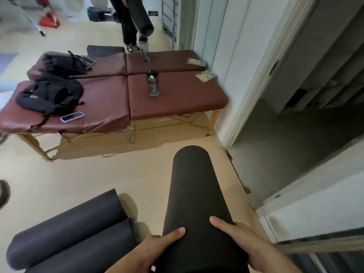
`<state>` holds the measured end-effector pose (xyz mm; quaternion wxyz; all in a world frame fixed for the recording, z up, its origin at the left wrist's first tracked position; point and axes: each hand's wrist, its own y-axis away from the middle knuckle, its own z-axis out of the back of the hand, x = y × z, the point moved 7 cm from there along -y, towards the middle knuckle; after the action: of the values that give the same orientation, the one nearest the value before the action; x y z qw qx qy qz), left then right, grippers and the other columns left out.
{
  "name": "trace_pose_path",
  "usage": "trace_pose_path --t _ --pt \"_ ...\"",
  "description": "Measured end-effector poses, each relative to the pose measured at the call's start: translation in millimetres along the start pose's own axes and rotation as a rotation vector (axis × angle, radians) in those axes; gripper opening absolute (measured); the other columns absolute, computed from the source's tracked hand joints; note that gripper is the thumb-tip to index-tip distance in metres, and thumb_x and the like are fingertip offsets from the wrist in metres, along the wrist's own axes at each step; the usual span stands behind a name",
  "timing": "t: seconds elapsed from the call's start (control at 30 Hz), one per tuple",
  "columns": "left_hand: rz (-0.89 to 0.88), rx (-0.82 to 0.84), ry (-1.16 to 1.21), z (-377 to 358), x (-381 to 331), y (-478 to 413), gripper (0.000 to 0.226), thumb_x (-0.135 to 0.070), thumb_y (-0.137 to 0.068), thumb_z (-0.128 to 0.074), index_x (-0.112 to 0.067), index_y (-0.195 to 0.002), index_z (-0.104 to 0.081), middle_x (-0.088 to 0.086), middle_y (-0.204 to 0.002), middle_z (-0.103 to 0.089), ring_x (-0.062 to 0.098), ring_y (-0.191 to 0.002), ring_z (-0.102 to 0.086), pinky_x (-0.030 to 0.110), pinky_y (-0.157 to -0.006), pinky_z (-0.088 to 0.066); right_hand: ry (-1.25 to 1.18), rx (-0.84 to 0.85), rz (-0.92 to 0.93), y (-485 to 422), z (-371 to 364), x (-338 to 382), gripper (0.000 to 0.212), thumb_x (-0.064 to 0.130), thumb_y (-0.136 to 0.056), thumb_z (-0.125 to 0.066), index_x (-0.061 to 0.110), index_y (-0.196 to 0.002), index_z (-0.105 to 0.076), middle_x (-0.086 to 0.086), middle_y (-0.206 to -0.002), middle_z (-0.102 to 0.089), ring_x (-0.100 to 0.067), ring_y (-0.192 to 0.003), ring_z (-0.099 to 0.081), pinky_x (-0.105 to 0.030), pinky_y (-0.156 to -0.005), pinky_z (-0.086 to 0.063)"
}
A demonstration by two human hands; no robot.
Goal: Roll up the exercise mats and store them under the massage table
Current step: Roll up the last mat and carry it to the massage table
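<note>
Where the rolled black mat (195, 203) lies: lower middle of the frame, held off the floor, its far end pointing up-frame towards the massage table (173, 103).
Left hand (157, 247): clasps the roll's left side, thumb laid across the top; the fingers go under and cannot be seen.
Right hand (242, 243): clasps the roll's right side, thumb over the top, palm against the mat.
Floor mats (74, 233): two dark rolls, lower left, side by side and touching, on the beige floor.
Massage table: maroon padded top on light wooden legs, centre left; a second maroon top lies flush behind it.
Under the table: bare floor, brace cables and shadow are visible.
Table load: a dark water bottle (153, 83) upright near the middle; a black backpack (49, 95) at the left end with a phone (72, 116) just beside it; another black bag (63, 64) on the rear top; printed leaflets (205, 75) at the right edge.
Second person (128, 22): top centre beyond the tables, legs only in view, carrying another dark rolled mat (142, 18) tilted downward.
Right of frame: a white door frame (254, 79) opening onto a darker grey floor.
</note>
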<state>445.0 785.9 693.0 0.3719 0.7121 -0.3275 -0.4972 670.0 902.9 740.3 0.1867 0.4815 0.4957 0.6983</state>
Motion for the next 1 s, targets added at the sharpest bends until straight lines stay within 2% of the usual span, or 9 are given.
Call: trace_pose_path --t 0.13,0.3,0.43,0.6,0.67,0.73,0.8,0.9,1.0 --pt "-0.039 -0.089 0.033 15.2 -54.3 -48.2 0.087 -0.062 -0.047 -0.103 -0.008 -0.111 -0.079 0.003 -0.106 -0.082 0.021 -0.104 -0.078 0.037 -0.101 -0.058 0.074 0.061 -0.038 -55.6 14.2 67.7 0.098 0.065 -0.049 -0.1 0.013 -0.127 -0.073 -0.006 -0.107 -0.083 -0.029 -0.107 -0.076 -0.04 -0.092 -0.06" --pt "-0.035 -0.122 0.001 47.6 -129.1 -135.7 0.091 -0.073 -0.046 -0.098 -0.01 -0.11 -0.083 -0.005 -0.107 -0.082 0.012 -0.102 -0.078 0.028 -0.097 -0.057 0.164 0.045 -0.056 -161.7 33.6 156.8 0.101 0.063 -0.055 -0.094 0.012 -0.137 -0.065 -0.007 -0.118 -0.077 -0.027 -0.11 -0.071 -0.038 -0.092 -0.057" --pt "-0.034 -0.106 -0.006 76.6 -190.2 -213.8 0.087 -0.076 -0.044 -0.097 -0.012 -0.103 -0.086 -0.007 -0.107 -0.082 0.01 -0.102 -0.077 0.028 -0.104 -0.053 0.217 0.067 -0.001 -269.7 60.2 215.1 0.14 0.079 -0.037 -0.098 0.017 -0.155 -0.051 -0.002 -0.144 -0.066 -0.028 -0.136 -0.059 -0.045 -0.121 -0.042" --pt "0.031 -0.139 0.023 100.5 -253.8 -299.4 0.097 -0.074 -0.042 -0.099 -0.005 -0.109 -0.082 -0.003 -0.107 -0.082 0.015 -0.102 -0.078 0.032 -0.104 -0.056 0.204 0.075 -0.004 -385.2 87.1 269.8 0.153 0.093 -0.03 -0.087 0.025 -0.16 -0.044 0.004 -0.159 -0.053 -0.023 -0.148 -0.048 -0.048 -0.127 -0.034" --pt "0.022 -0.161 0.059 101.9 -274.9 -332.5 0.101 -0.069 -0.041 -0.101 -0.003 -0.113 -0.078 0.0 -0.105 -0.083 0.018 -0.098 -0.079 0.034 -0.097 -0.06 0.233 0.079 0.01 -407.2 87.1 301.0 0.139 0.084 -0.044 -0.092 0.022 -0.159 -0.045 0.002 -0.155 -0.056 -0.024 -0.143 -0.052 -0.046 -0.123 -0.039" --pt "0.033 -0.191 0.086 101.4 -289.7 -372.5 0.098 -0.065 -0.045 -0.102 -0.005 -0.117 -0.074 0.001 -0.106 -0.082 0.019 -0.096 -0.079 0.033 -0.083 -0.063 0.201 0.08 -0.092 -443.3 90.0 319.6 0.108 0.064 -0.062 -0.096 0.017 -0.15 -0.054 -0.001 -0.132 -0.069 -0.023 -0.118 -0.067 -0.039 -0.093 -0.057" --pt "0.043 -0.255 0.099 100.2 -297.0 -412.2 0.089 -0.062 -0.053 -0.1 -0.009 -0.119 -0.071 0.0 -0.107 -0.081 0.017 -0.094 -0.078 0.028 -0.068 -0.06 0.166 0.142 -0.119 -480.4 95.2 324.4 0.089 0.052 -0.069 -0.095 0.016 -0.143 -0.059 -0.002 -0.118 -0.075 -0.023 -0.103 -0.072 -0.033 -0.072 -0.056" --pt "0.073 -0.319 0.137 103.7 -290.3 -483.6 0.1 -0.065 -0.041 -0.102 -0.009 -0.118 -0.073 0.0 -0.106 -0.082 0.018 -0.095 -0.079 0.032 -0.081 -0.063 0.164 0.219 -0.106 -552.1 110.8 324.6 0.107 0.054 -0.059 -0.102 0.013 -0.147 -0.057 -0.003 -0.128 -0.076 -0.026 -0.116 -0.072 -0.035 -0.085 -0.06" --pt "0.006 -0.34 0.138 107.2 -275.6 -550.3 0.104 -0.072 -0.038 -0.101 -0.015 -0.121 -0.075 -0.006 -0.109 -0.082 0.012 -0.102 -0.077 0.034 -0.1 -0.058 0.253 0.203 -0.016 -612.3 122.3 342.8 0.094 0.049 -0.091 -0.079 0.012 -0.164 -0.032 0.0 -0.165 -0.043 -0.021 -0.155 -0.037 -0.018 -0.111 -0.04"
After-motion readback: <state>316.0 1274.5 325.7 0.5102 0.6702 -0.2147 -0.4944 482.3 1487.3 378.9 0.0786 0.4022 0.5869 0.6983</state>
